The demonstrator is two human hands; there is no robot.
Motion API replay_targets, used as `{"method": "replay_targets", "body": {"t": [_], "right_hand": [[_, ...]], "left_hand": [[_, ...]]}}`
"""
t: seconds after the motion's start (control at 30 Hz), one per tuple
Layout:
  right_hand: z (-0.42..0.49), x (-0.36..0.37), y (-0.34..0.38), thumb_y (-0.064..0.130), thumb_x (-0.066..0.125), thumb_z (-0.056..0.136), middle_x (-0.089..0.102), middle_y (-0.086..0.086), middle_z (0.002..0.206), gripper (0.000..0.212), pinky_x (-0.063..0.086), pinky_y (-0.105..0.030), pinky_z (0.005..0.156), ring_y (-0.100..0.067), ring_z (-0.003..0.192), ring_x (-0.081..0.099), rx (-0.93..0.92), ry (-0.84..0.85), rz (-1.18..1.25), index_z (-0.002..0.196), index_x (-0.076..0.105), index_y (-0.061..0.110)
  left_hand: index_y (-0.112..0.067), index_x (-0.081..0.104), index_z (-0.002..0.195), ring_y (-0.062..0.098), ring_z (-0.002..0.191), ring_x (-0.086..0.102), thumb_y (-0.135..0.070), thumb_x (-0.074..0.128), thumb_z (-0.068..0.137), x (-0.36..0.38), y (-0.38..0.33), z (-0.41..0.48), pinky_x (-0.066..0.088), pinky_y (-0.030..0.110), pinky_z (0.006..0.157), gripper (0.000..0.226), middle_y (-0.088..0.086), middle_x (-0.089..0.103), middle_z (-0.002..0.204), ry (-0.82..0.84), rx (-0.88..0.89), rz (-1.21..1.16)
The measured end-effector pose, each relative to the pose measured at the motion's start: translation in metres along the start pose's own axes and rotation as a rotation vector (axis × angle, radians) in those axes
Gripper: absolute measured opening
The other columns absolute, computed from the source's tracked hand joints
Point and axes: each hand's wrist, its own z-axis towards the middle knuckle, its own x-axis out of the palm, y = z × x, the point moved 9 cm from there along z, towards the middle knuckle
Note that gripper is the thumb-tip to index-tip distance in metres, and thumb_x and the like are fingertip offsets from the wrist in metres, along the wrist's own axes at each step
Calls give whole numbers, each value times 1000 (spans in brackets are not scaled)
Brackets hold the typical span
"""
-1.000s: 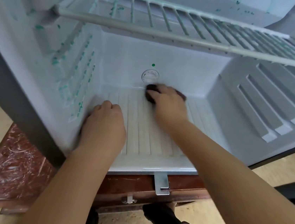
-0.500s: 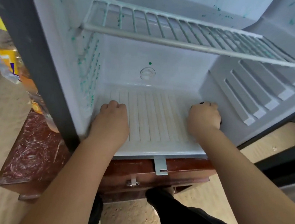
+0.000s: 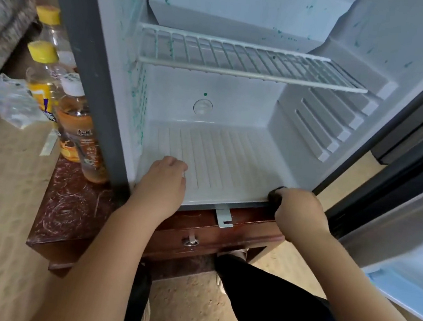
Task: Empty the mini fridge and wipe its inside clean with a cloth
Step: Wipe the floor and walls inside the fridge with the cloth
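Clutching the dark cloth (image 3: 274,194), right hand (image 3: 300,214) had swept from the back of the fridge floor (image 3: 221,156) to its front-right lip, left hand (image 3: 163,181) fisted empty, bracing front-left; floor likely done, teal-spotted left wall (image 3: 139,94) remaining.

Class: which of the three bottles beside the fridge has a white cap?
The orange-labelled bottle nearest the fridge; the middle bottle and the far bottle wear yellow caps.

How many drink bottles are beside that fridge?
3, all left of the fridge: a white-capped tea bottle nearest, a yellow-capped bottle behind it, a second yellow-capped bottle farthest back. More may be hidden.
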Motion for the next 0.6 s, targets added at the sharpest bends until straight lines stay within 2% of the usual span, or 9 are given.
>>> {"method": "replay_targets", "body": {"t": [0.1,0.13,0.17,0.23,0.3,0.4,0.5,0.53,0.6], "right_hand": [[17,-46,14,0,52,86,60,-10,124,46,44,-28,86,-29,110,56,-145,-336,385,129,59,17],[28,-51,19,0,54,87,58,-10,129,45,41,-27,92,-28,116,54,-191,-421,429,129,58,14],[44,-47,23,3,55,88,54,-9,135,44,39,-29,99,-27,123,48,-207,-432,413,131,56,11],[84,-14,29,16,54,94,40,-7,148,45,31,-35,110,-26,135,34,-165,-282,327,138,48,11],[116,13,37,20,50,97,37,-4,150,43,25,-32,110,-26,136,32,-145,-188,305,139,48,12],[142,10,78,14,50,96,50,-3,140,33,24,-20,103,-24,128,42,-272,-259,405,127,61,12],[152,7,138,15,52,95,59,0,124,26,24,0,80,-17,117,50,-429,-232,505,115,68,16],[154,9,152,16,53,94,60,0,120,24,25,-1,77,-15,114,51,-451,-219,544,111,70,17],[158,13,163,16,54,93,63,-1,115,22,30,-11,80,-16,110,54,-446,-219,632,106,72,19]], "left_hand": [[-15,41,140,17,130,35,-23,38,102,-1,-3,-4,34,29,103,39,1,37,144,-4,29,11],[-16,41,140,17,130,35,-25,39,101,-1,-2,-4,35,29,102,40,1,37,144,-6,30,17],[-16,41,140,17,130,35,-26,40,101,-2,-1,-4,35,29,102,40,0,37,144,-9,29,27],[-17,41,140,17,129,36,-28,41,101,-2,0,-1,34,29,103,41,0,38,143,-16,31,65],[-18,42,140,18,126,37,-27,40,101,-1,1,4,34,30,104,40,0,39,142,-22,39,111],[-17,45,135,19,121,41,-25,37,101,2,1,14,34,31,103,36,1,42,137,-37,69,180],[-16,47,131,19,118,42,-23,37,101,3,4,19,34,33,103,33,1,44,134,-49,77,226],[-16,47,131,19,118,42,-22,37,100,4,5,19,34,33,103,33,1,44,134,-48,76,244],[-17,46,132,19,118,42,-22,37,100,5,6,20,34,33,102,34,0,43,134,-45,79,277]]}}
